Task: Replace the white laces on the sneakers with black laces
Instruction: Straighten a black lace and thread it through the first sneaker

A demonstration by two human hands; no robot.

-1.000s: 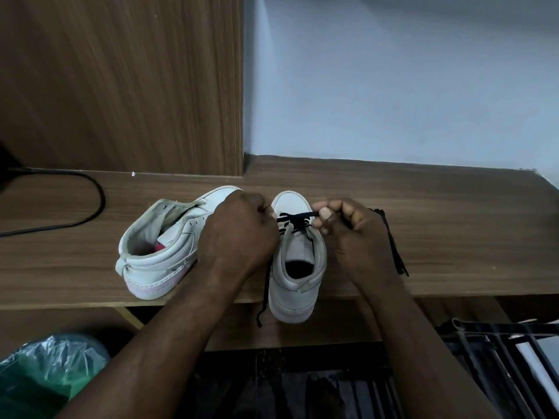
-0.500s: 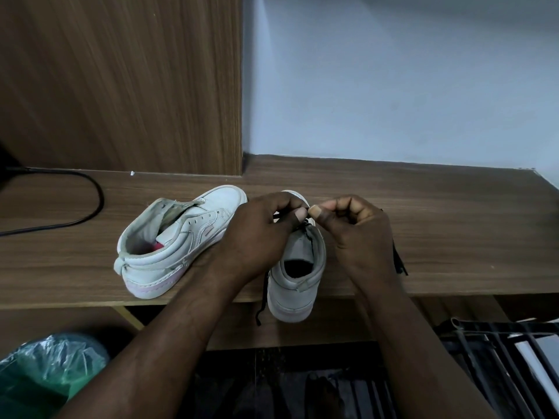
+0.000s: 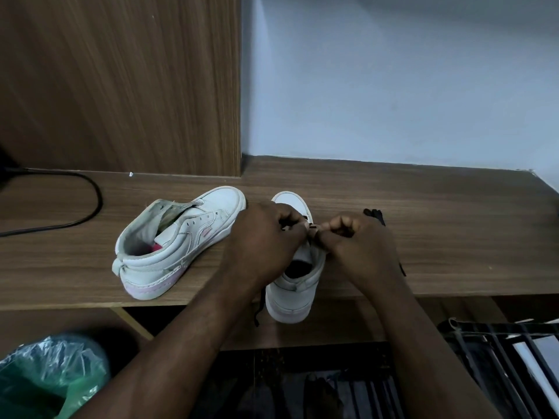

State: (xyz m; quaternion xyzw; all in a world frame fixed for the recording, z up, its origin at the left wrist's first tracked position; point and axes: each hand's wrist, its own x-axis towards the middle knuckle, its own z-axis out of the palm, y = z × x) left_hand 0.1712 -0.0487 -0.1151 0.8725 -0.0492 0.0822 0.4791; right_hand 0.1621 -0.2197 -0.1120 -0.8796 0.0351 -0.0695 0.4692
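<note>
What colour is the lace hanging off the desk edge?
Black; the lace shows best in the head view.

Bare left forearm, bare right forearm

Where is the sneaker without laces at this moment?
In the head view, the sneaker without laces lies on the wooden desk, left of centre, between the black cable and the left hand.

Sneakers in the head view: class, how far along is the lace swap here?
Done: no white lace shows on either shoe. In hand: the left hand and right hand pinch a black lace at the toe-end eyelets of the upright sneaker. Left: the rest of its eyelets, then the unlaced sneaker; a second black lace waits beside.
</note>
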